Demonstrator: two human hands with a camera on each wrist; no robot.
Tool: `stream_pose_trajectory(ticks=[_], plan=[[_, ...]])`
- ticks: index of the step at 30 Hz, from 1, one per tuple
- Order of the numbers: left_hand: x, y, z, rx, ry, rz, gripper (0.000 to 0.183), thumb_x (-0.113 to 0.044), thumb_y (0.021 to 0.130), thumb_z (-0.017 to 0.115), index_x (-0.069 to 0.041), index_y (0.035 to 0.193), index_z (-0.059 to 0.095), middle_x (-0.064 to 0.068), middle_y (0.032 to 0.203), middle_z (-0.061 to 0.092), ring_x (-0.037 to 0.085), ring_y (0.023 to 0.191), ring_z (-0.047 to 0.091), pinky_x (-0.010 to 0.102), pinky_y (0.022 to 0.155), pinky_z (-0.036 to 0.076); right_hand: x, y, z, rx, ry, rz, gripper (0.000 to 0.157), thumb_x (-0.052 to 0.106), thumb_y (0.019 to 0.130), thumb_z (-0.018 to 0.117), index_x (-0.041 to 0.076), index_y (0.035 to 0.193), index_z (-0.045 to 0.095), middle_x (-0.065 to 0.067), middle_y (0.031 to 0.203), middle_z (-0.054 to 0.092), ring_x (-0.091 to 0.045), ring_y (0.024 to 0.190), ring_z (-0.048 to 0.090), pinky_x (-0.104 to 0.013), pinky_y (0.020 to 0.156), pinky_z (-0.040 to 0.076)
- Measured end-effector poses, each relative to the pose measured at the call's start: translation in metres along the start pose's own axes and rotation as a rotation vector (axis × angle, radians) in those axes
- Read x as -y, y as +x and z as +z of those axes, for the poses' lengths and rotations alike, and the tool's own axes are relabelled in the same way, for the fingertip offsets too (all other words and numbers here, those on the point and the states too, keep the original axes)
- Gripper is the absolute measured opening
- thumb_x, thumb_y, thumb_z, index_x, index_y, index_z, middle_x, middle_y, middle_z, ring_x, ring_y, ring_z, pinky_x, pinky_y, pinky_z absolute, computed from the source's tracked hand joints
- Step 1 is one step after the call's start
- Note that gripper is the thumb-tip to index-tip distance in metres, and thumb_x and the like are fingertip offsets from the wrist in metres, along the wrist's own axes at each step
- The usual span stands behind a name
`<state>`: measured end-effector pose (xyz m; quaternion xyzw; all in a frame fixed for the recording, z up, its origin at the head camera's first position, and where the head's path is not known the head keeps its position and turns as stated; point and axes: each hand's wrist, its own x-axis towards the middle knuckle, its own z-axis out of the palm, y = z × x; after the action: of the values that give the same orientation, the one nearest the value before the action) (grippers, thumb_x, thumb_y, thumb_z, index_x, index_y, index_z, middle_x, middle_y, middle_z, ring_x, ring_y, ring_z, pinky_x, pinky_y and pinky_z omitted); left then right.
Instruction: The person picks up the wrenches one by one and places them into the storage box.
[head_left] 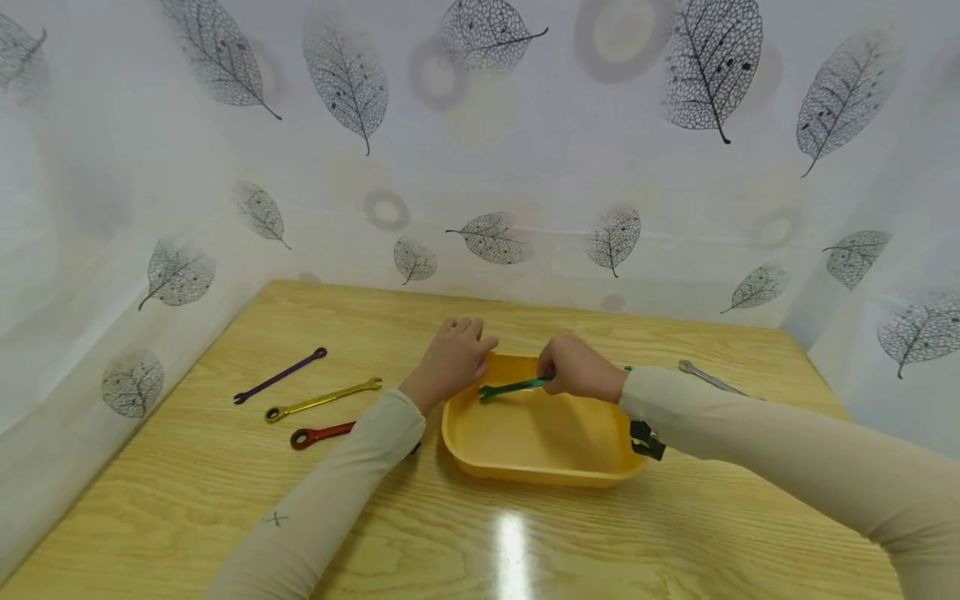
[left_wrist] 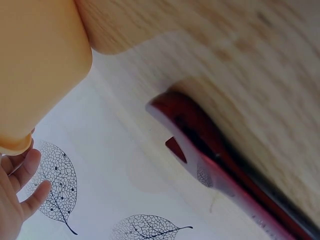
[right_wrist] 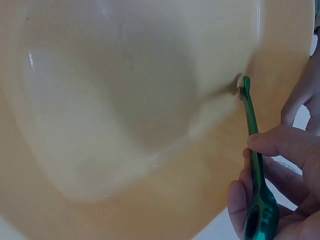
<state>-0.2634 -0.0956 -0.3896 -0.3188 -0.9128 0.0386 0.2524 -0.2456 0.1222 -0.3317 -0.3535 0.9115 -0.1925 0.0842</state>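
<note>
My right hand [head_left: 581, 367] grips a green wrench [head_left: 517, 387], its open jaw end pointing left over the inside of a yellow plastic tray [head_left: 540, 477]. In the right wrist view the thumb and fingers close round the wrench [right_wrist: 254, 155], and its ring end shows near the palm. At the tray's back left corner, my left hand [head_left: 453, 354] holds the rim, with fingertips [left_wrist: 30, 167] against it in the left wrist view. A red ratchet wrench [head_left: 322, 435] lies below the left forearm, which hides part of it.
On the table's left lie a purple wrench [head_left: 281, 375] and a yellow wrench [head_left: 322, 399]. A silver wrench [head_left: 708, 377] lies at the right, partly behind the right sleeve. A leaf-patterned white curtain [head_left: 525, 167] hangs behind the wooden table [head_left: 420, 542].
</note>
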Motion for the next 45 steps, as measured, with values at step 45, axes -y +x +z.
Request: stream_pose_trajectory(ticks=[45], plan=[[0.000,-0.001,-0.003,0.014,-0.010,-0.001,0.011,-0.020,0.088,0.057,-0.016,0.097,0.062,0.006,0.092,0.056,0.022,0.085,0.053,0.039,0.083,0.045,0.000,0.004,0.011,-0.007,-0.180,0.050,0.001,0.001,0.075,0.073,0.001,0.075,0.073,-0.005,0.073,0.068,-0.010,0.061,0.056,-0.027,0.061,0.051]])
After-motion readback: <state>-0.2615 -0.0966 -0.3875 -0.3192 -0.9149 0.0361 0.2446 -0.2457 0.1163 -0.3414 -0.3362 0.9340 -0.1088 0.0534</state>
